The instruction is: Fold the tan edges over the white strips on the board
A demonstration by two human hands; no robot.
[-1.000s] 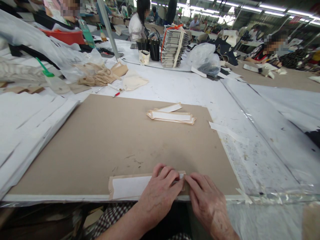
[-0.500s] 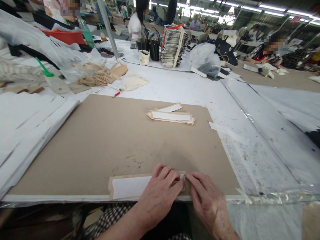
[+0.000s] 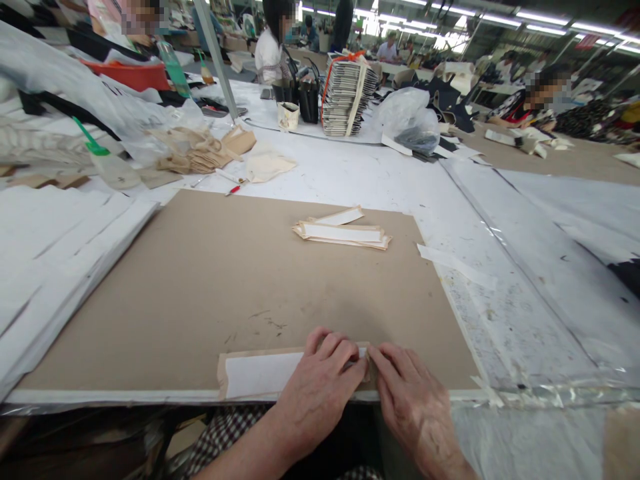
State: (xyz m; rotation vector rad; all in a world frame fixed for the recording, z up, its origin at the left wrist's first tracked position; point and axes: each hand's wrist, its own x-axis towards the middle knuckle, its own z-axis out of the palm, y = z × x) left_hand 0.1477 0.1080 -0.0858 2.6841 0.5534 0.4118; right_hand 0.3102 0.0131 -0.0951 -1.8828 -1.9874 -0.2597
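Bare forearms [image 3: 250, 453], black-and-white checked garment [image 3: 220, 430]

Both hands sit low and close in, side by side, backs up. The left hand [image 3: 320, 387] lies palm down, fingers [image 3: 334, 347] bunched and slightly bent, knuckles raised. The right hand [image 3: 413, 400] angles in beside it, fingers stretched leftward, tips meeting tips. Whether those tips pinch cannot be told. The bare left forearm [image 3: 245, 453] slants in from lower left; the right wrist [image 3: 453, 467] runs off the bottom edge.
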